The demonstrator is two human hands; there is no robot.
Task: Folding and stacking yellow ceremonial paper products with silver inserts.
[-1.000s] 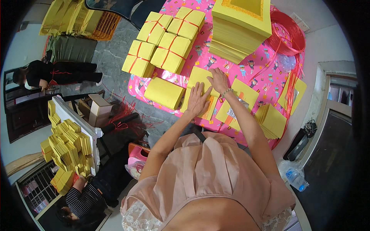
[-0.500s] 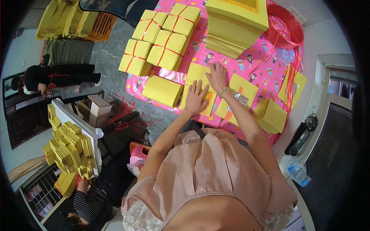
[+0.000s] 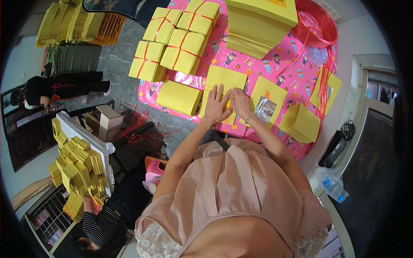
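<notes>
While half a second ago the right hand (image 3: 239, 102) reached further up the table (image 3: 297, 69) than the left, both hands now lie side by side, pressed flat on the flat stack of yellow paper sheets (image 3: 223, 81) at the near middle of the pink patterned cover. The left hand (image 3: 216, 105) is spread wide, fingers fanned, palm down on the lower part of the stack; the right, with a bracelet at the wrist, rests palm down just beside it with fingers closer together. Neither grips anything (they only bear down on the paper). Judging from this, the stack is being squared or flattened where it lies, not lifted. A thicker yellow block of paper (image 3: 179, 97) sits just left of it, a clear plastic wrapper (image 3: 265, 109) just right of the right wrist, and bundles of yellow paper tied crosswise with red string (image 3: 176, 43) lie further back.
</notes>
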